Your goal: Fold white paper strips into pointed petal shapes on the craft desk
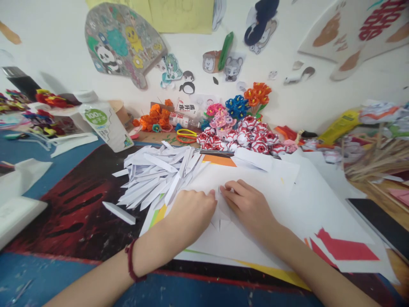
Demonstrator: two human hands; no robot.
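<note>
My left hand (191,213) is curled with its thumb side against a small folded piece of white paper (221,215). My right hand (247,202) grips the same piece from the other side, its fingers bent at the upper edge. Creases show on the piece, though its lower part blends into the white sheets (271,238) beneath. Beyond my left hand lies a heap of narrow folded white paper strips (153,175). One loose folded strip (119,212) sits apart on the dark mat, left of the heap.
A white bottle (105,121) stands back left. Red-and-white paper flowers (246,138) and orange flowers (156,117) line the wall. At right are a black phone (380,224), red paper scraps (348,247) and a bundle of thin sticks (373,157).
</note>
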